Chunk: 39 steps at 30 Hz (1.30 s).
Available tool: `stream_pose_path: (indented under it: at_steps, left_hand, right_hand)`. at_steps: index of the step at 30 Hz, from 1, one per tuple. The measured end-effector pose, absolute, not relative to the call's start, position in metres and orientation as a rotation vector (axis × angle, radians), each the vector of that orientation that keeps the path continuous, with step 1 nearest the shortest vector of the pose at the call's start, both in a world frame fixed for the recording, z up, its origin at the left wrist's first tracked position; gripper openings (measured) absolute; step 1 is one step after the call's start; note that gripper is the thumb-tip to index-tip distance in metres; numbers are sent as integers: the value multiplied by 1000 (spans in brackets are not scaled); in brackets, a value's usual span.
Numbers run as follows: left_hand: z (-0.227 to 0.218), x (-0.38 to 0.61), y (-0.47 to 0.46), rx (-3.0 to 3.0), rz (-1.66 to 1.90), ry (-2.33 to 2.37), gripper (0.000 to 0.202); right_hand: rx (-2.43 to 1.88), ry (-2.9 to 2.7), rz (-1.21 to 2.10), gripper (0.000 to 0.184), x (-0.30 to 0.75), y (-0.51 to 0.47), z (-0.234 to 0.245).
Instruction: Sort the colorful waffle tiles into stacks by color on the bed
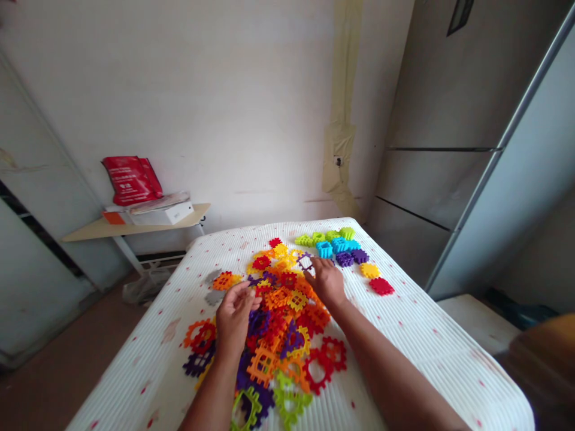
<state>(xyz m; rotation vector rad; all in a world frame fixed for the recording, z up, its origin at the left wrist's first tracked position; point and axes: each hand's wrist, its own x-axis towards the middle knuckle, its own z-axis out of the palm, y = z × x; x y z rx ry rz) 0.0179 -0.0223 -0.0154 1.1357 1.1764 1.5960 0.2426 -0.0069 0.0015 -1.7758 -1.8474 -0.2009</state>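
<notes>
Judging by their look, I take these toothed pieces (278,297) for light, fairly stiff moulded plastic, smooth enough to skid on one another but not very fragile. Most lie in a loose pile (273,326) on the quilted cover (148,359), edges overlapping, so I would expect one lifted piece to snag its neighbours. My right hand (327,278) is at the pile's far side, fingers bent at an open purple frame (300,262); I cannot tell whether they pinch it or merely touch it. My left hand (233,311) is at the pile's left side, fingers loosely curled towards the thumb, and I cannot see whether anything sits between them. For open frames I favour a thumb-and-finger pinch on one bar, since the ring may flex if squeezed across its hole. The yellow square (370,270) and red square (381,286), flat to the right, offer their notched edges; the blue stacks (340,244) suit a grip on opposite sides.
</notes>
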Motion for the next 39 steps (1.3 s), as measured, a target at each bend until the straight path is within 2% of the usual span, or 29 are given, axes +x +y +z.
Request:
stream_pose_path:
  at_steps: [4, 10, 20, 26, 39]
  left_hand:
    - [-15, 18, -22, 1143, 1596, 1172, 47]
    - [-13, 19, -24, 1155, 1597, 1173, 45]
    - [-16, 18, -23, 1143, 1582, 1169, 46]
    - [-15, 18, -23, 1152, 1579, 1176, 44]
    - [-11, 14, -23, 1133, 1627, 1197, 37]
  right_hand:
    - [-2090, -1682, -239, 29, 281, 13, -15]
    - [-2236, -1614, -238, 29, 284, 24, -30]
    - [-2289, -1590, -190, 29, 282, 25, -30]
    - [-2306, -1557, -161, 37, 277, 26, -31]
    - [-2314, -1602, -186, 29, 281, 33, -38]
